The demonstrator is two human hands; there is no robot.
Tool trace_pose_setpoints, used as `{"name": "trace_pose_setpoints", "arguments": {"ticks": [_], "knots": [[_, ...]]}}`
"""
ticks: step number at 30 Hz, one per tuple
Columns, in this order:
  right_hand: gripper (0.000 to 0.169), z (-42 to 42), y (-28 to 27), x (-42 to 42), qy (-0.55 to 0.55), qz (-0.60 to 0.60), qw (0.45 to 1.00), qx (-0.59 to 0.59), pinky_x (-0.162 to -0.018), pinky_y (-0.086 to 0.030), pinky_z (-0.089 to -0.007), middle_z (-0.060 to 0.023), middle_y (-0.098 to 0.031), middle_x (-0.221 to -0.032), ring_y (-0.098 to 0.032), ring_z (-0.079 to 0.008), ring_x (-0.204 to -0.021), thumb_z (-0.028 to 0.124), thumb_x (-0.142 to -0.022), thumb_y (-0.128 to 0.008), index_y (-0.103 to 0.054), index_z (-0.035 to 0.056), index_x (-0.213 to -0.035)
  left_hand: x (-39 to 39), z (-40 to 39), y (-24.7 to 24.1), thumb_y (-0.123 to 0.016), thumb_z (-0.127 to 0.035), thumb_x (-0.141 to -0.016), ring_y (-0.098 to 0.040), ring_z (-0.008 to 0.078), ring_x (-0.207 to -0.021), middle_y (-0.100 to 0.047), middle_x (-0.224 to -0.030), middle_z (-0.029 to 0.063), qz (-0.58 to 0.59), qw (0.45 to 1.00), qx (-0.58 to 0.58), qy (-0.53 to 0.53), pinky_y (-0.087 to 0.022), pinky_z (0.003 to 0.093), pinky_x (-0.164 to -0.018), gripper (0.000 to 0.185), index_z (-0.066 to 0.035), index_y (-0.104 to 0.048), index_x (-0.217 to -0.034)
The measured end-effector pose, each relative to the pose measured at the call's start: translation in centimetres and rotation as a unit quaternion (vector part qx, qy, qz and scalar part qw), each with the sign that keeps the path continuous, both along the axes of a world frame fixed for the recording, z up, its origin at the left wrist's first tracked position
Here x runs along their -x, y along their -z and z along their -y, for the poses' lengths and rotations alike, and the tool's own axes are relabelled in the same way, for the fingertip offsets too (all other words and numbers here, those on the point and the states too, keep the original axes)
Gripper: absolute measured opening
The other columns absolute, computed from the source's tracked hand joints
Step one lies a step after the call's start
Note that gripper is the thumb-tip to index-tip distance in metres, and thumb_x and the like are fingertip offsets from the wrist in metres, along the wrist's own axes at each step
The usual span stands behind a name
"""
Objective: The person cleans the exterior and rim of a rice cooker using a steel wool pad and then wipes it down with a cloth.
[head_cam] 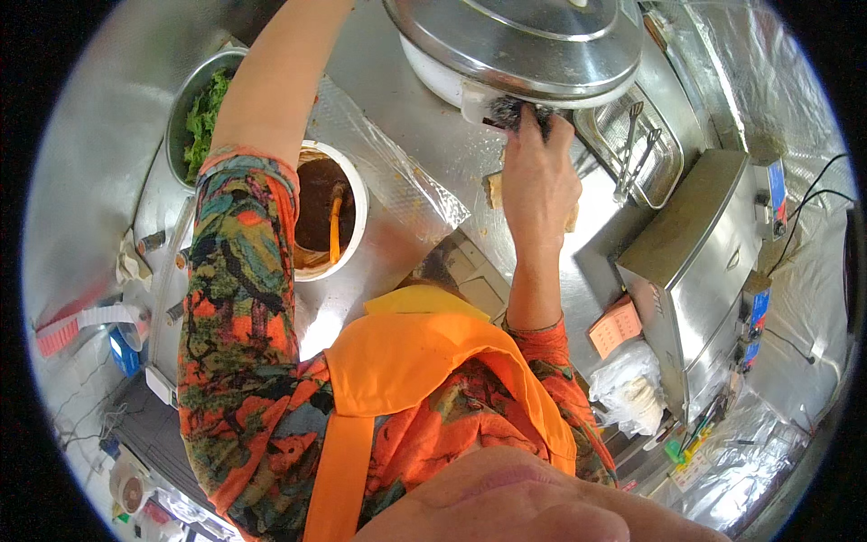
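Observation:
My right hand (538, 179) reaches forward at the near side of a large round white cooker (433, 74) with a steel lid (515, 47). Its fingers are closed on a dark object (508, 112) by the cooker's rim; what that object is I cannot tell. Beneath this hand a flat tan piece (496, 190) lies on the steel worktop, partly covered. My left hand is out of view past the top edge. The left forearm passes over a white tub of dark brown sauce (318, 223) with an orange-handled brush (335, 227) in it.
A metal bowl of leafy greens (206, 125) stands at left. Clear plastic film (399, 169) lies mid-worktop. On the right are a steel tray (667, 169) with tongs (633, 159), a steel box appliance (684, 251), orange paper notes (615, 328) and a plastic bag (630, 389).

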State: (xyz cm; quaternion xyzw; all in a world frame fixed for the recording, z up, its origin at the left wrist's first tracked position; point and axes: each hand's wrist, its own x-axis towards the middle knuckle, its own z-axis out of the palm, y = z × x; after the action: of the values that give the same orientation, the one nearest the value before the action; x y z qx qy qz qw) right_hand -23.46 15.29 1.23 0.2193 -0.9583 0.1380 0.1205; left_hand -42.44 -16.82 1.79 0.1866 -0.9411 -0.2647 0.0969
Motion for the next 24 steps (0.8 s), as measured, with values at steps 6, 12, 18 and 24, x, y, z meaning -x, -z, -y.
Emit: {"name": "trace_pose_setpoints", "arguments": {"ticks": [6,12,18,24], "knots": [[0.03,1.3,0.6,0.2,-0.046,-0.018,0.998,0.026,-0.056,-0.054,-0.0416,-0.0142,-0.056,-0.115,-0.067,-0.0318,-0.072,0.021,-0.088,-0.064,-0.065,0.0128,-0.117,-0.5,-2.9,-2.6,-0.057,-0.067,-0.08,-0.062,0.0428,-0.102,-0.064,-0.107,0.0306,-0.003,0.996,0.084,0.002,-0.049,0.0444,-0.091,0.077,0.004,-0.068,-0.108],[0.024,-0.1,0.7,1.3,-0.006,-0.019,0.999,0.033,-0.055,-0.055,-0.04,-0.0135,-0.058,-0.112,-0.067,-0.03,-0.071,0.02,-0.089,-0.063,-0.066,0.0113,-0.111,-1.0,-3.4,-1.6,-0.058,-0.05,-0.086,-0.062,0.0378,-0.1,-0.067,-0.096,0.022,-0.149,0.982,0.097,0.062,-0.048,0.0444,-0.089,0.05,-0.003,-0.07,-0.099],[0.021,-3.0,1.7,2.9,0.027,0.005,0.999,0.045,-0.056,-0.054,-0.0398,-0.0129,-0.058,-0.111,-0.068,-0.0302,-0.072,0.015,-0.088,-0.064,-0.066,0.0077,-0.107,1.0,-1.4,-0.4,-0.054,-0.035,-0.09,-0.062,0.0356,-0.096,-0.068,-0.095,0.0176,-0.201,0.943,0.225,0.138,-0.048,0.0454,-0.085,0.035,-0.003,-0.069,-0.091],[0.023,-2.7,2.8,2.8,-0.051,-0.081,0.985,0.143,-0.061,-0.054,-0.0398,-0.0123,-0.059,-0.112,-0.067,-0.0307,-0.077,0.018,-0.087,-0.066,-0.068,0.0117,-0.109,-0.1,-4.2,-1.5,-0.052,-0.026,-0.089,-0.062,0.036,-0.096,-0.068,-0.095,0.0174,-0.206,0.946,0.205,0.143,-0.047,0.0458,-0.086,0.028,-0.005,-0.069,-0.093]]}}
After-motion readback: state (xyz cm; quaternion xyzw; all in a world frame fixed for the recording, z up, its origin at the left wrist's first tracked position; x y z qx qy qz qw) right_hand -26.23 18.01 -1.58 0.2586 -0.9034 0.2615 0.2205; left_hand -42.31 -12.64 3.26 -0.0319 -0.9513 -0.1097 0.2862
